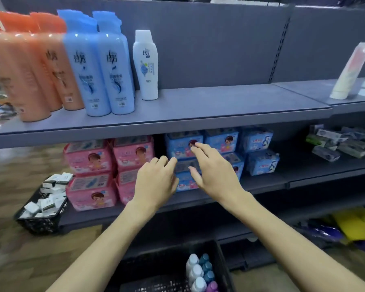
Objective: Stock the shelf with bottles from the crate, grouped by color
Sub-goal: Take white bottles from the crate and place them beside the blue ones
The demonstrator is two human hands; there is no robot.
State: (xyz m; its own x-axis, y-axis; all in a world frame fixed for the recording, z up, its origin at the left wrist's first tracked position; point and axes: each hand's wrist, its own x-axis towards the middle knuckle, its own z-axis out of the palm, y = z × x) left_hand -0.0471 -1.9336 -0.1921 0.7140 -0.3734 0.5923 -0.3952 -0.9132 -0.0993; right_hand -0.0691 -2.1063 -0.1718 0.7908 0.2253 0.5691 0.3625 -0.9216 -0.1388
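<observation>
Below my arms, at the frame's bottom edge, sits the crate [219, 256], black, with bottles [200, 270] still in it: white, teal and one purple cap showing. Neither hand holds anything. Left hand [156, 182] has fingers loosely curled; right hand [214, 167] is spread, fingers relaxed. Both hang in front of the lower shelf, between crate and top shelf [198, 110].

Step, as I read it: between bottles, a pick from the crate due. Next move calls for dropping both hands to the crate, taking a bottle by colour, then finding its group.

Up top, left to right: orange bottles [36, 66], two blue bottles [101, 70], one white bottle [146, 64]. Wide bare run to the right of the white one, so whites go beside it and teal and purple start new groups.

Lower shelf carries pink packs [93, 161] and blue packs [251, 150]. Basket [40, 222] of small white boxes at left. Wood-look floor, grey back panel.
</observation>
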